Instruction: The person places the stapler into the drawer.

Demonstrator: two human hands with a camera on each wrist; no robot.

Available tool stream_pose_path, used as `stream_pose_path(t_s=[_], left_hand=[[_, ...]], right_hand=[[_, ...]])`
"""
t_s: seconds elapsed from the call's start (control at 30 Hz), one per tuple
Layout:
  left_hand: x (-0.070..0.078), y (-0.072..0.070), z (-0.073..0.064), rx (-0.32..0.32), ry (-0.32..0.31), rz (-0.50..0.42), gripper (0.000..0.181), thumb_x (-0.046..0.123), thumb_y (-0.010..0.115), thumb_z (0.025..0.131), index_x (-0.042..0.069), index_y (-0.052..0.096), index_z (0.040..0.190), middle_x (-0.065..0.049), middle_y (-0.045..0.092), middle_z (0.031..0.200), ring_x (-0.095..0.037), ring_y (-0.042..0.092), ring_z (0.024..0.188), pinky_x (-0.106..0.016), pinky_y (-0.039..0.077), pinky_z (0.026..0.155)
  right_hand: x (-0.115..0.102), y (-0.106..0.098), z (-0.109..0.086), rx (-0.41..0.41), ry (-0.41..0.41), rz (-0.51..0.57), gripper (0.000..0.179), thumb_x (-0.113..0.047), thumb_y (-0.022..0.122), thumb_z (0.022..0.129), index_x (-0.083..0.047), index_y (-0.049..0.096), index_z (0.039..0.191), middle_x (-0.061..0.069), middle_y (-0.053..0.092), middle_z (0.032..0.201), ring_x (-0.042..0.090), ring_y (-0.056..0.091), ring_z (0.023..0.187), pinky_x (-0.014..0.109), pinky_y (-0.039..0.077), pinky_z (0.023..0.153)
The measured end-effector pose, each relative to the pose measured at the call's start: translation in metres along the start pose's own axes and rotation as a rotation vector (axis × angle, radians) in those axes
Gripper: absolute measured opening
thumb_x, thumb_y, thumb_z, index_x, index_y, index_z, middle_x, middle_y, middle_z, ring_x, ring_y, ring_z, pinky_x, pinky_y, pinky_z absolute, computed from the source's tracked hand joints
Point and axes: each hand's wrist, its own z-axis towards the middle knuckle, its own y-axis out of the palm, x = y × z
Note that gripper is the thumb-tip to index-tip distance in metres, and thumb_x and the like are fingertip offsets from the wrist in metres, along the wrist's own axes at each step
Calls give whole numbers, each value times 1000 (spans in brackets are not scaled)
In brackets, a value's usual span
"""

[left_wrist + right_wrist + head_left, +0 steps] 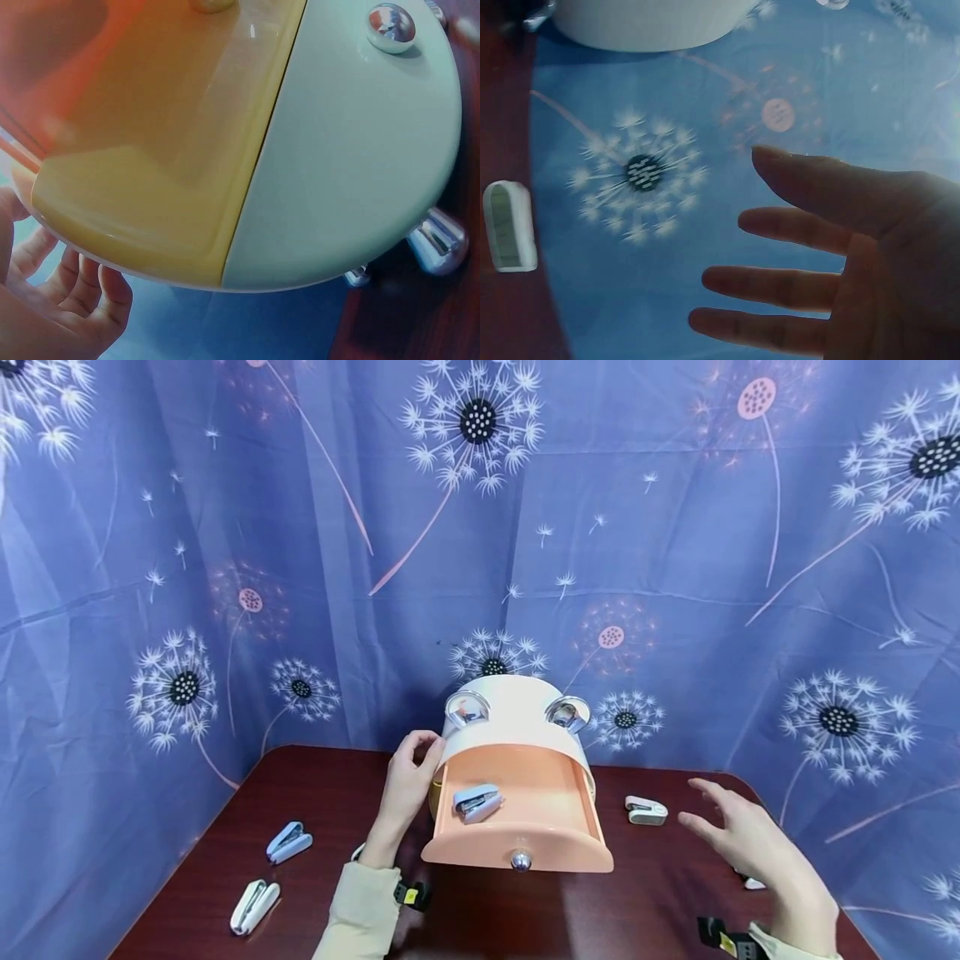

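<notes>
A rounded white drawer box (pixel 517 714) with two silver-rimmed, eye-like rounds on top stands on the table, its peach drawer (pixel 555 802) pulled out. Inside the drawer, toward its left side, lies a light blue stapler (pixel 477 803). My left hand (pixel 411 777) holds the box's left side, fingers bent around the edge; closer up, yellow (pixel 172 150) and mint-green (pixel 345 157) fronts show below the peach drawer. Out to the right, my right hand (pixel 750 839) is in the air, fingers spread, holding nothing. Nearest to it is a white-and-grey stapler (pixel 646 811).
On the left of the dark red table (pixel 487 918) lie a blue stapler (pixel 288 842) and a white stapler (pixel 255 907). A white object (pixel 753 883) is mostly hidden behind the right wrist. Blue dandelion-patterned cloth (pixel 360 635) hangs behind the table.
</notes>
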Motion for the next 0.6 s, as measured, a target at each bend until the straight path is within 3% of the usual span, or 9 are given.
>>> stream_pose_path(t_s=[0.27,0.37,0.5,0.6], left_hand=[[-1,1,1,11,5,6,15,14,58,85,2,59,93,-10,56,86,-18,51,73,-23,41,63],[-2,1,0,7,0,11,15,14,58,85,2,59,94,-10,57,86,-18,51,73,-24,41,63],[-3,0,-1,7,1,10,16,14,58,85,1,59,94,-9,57,85,-19,51,72,-24,41,62],[-2,1,-1,1,-1,2,16,15,58,85,2,59,94,-9,57,84,-18,51,71,-24,41,61]], right_hand=[[33,17,-14,-62,119,14,67,-48,55,81,2,40,123,34,42,115,49,39,103,56,34,76],[49,23,-21,-82,159,46,67,-46,55,82,4,38,124,33,46,108,46,44,98,55,35,75],[72,34,-28,-63,190,61,65,-41,58,81,7,39,121,35,46,106,47,44,97,55,34,75],[89,42,-34,-25,229,54,65,-40,59,81,8,39,119,38,36,115,52,32,105,58,27,79]])
